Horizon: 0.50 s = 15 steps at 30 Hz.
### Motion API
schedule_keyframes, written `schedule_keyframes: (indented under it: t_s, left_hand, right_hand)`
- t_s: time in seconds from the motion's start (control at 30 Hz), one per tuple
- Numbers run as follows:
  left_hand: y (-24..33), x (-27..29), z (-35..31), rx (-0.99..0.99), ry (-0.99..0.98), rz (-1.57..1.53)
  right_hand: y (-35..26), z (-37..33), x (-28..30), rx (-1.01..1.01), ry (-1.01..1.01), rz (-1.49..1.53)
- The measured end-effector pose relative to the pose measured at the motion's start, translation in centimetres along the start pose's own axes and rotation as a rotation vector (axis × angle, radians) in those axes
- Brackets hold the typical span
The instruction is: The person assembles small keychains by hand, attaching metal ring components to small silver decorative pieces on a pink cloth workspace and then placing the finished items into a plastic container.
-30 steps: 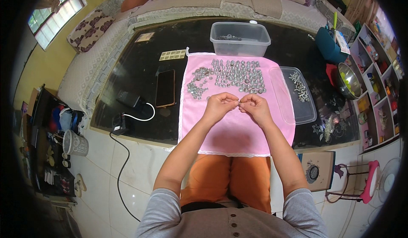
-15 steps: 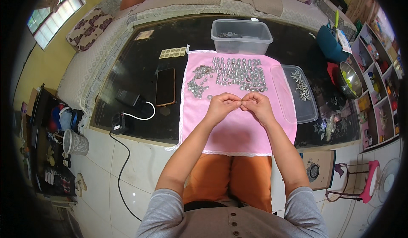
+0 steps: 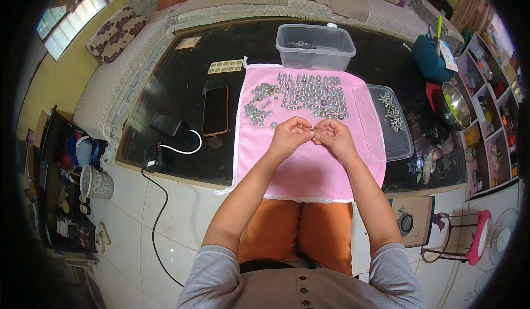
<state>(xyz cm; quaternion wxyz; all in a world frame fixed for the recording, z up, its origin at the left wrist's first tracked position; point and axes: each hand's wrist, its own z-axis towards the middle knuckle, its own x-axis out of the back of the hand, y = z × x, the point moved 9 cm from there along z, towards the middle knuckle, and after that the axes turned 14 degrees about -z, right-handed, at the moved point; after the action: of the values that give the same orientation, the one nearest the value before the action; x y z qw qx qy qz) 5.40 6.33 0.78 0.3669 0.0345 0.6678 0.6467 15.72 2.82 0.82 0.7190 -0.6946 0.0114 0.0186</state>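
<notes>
Meeting fingertip to fingertip above the pink cloth (image 3: 303, 179), the left hand (image 3: 291, 135) and the right hand (image 3: 336, 138) are both pinching a tiny piece (image 3: 313, 129), too small to identify. Just beyond, cone-shaped silver pieces (image 3: 312, 93) stand in tight rows! To their left, small roundish pieces (image 3: 256, 113) lie loosely scattered. Over right, a clear plastic lid (image 3: 396, 150) overlaps the cloth, carrying silver screw-like pieces (image 3: 393, 113), with a clear plastic box (image 3: 314, 61) behind on the black counter (image 3: 185, 88).
</notes>
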Motion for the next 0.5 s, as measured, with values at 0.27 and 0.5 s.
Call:
schedule_keyframes:
  t_s: [0.27,0.5]
  left_hand:
    - [0.8,-0.4,-0.3,-0.073,0.04,0.204]
    - [3.3,2.6,-0.1,-0.128,0.128,0.436]
  right_hand:
    - [0.1,0.1,0.1,0.003,-0.001,-0.009]
    - [-0.1,0.2,0.2,-0.007,0.008,0.047]
